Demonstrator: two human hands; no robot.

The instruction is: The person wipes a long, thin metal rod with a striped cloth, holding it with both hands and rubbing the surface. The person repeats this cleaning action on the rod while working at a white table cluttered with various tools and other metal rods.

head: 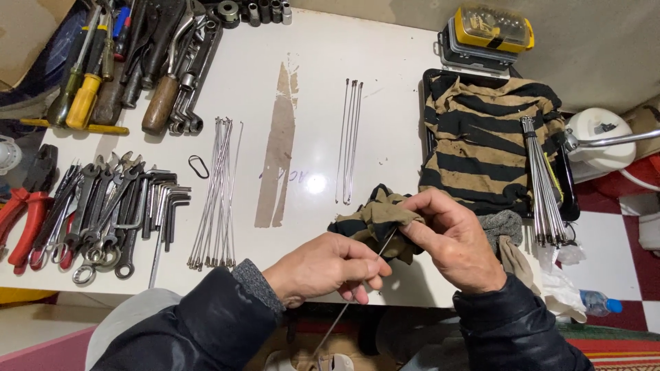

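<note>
- Your left hand pinched a thin metal spoke near its middle, just over the near edge of the white tabletop.
- Your right hand closed around a striped rag wrapped on the spoke's upper end.
- A bundle of spokes lay left of your left hand, three more beyond both hands.
- A striped cloth in a black tray sat beyond your right hand.

A single head-worn camera looked steeply down from close above onto the white desk, facing away from the wearer; both hands sat low in the frame's centre, floor showing at the edges.
</note>
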